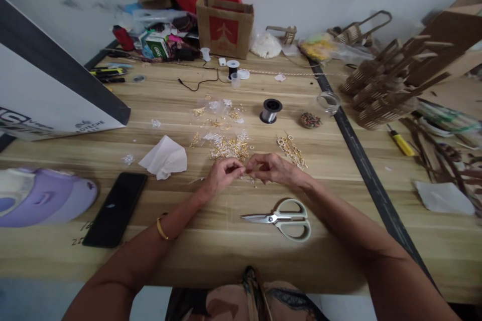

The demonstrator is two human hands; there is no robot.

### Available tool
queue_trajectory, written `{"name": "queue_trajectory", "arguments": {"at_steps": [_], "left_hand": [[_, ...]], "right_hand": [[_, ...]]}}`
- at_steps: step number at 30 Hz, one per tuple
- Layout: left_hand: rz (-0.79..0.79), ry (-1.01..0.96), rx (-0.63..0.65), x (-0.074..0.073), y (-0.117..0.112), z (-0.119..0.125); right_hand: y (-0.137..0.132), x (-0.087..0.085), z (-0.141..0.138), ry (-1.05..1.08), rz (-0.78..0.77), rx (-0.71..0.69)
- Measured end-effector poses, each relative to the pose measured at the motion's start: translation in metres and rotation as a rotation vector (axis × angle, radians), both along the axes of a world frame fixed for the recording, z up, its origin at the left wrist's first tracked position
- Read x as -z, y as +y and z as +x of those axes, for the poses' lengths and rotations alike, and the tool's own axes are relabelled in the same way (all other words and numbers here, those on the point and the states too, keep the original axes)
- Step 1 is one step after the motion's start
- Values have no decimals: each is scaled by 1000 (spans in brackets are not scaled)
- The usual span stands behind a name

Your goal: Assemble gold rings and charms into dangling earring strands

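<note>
My left hand [225,174] and my right hand [271,167] meet fingertip to fingertip over the table, both pinched. What sits between the fingers is too small to make out. Just beyond them lies a loose pile of gold and silver beads and findings [229,147]. To the right of that pile, several gold pieces with rings [291,150] lie in a bundle. A few tiny bits show on the wood right under my hands. Scissors with pale handles [291,219] rest nearer to me, their blades pointing left.
Behind the beads stands a spool of thin wire [271,110], with a heap of dark mixed beads [311,120] and a clear round container [328,103] to its right. A white tissue [164,157] and a black phone [115,209] lie left. Small woven baskets [376,90] crowd the right.
</note>
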State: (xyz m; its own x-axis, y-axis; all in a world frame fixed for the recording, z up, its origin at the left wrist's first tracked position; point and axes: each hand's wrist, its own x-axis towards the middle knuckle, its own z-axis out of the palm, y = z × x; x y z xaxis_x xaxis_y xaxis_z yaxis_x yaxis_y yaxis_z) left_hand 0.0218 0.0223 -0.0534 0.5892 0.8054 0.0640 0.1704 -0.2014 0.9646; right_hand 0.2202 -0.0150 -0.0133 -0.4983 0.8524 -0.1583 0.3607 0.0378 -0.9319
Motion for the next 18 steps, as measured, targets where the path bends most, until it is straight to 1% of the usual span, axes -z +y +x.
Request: {"name": "queue_trajectory", "arguments": {"at_steps": [1,3,7,10,12,15,18], "left_hand": [[18,4,-4,-2,-1,0],[53,15,-6,-4,-2,-1],[127,67,-21,-6,-4,-2],[170,103,-36,-4,-6,-3],[189,123,-42,-3,-6,-4],[200,137,-50,-3,-6,-4],[207,143,-44,-4,-5,-4]], "right_hand": [[0,2,0,10,-15,-29],[2,4,3,-24,4,-71],[4,1,10,-235,133,-86],[6,-4,18,-399,231,-66],[6,-7,22,-465,289,-73],[4,-10,23,-499,338,-164],[0,-9,18,-539,380,-251]]}}
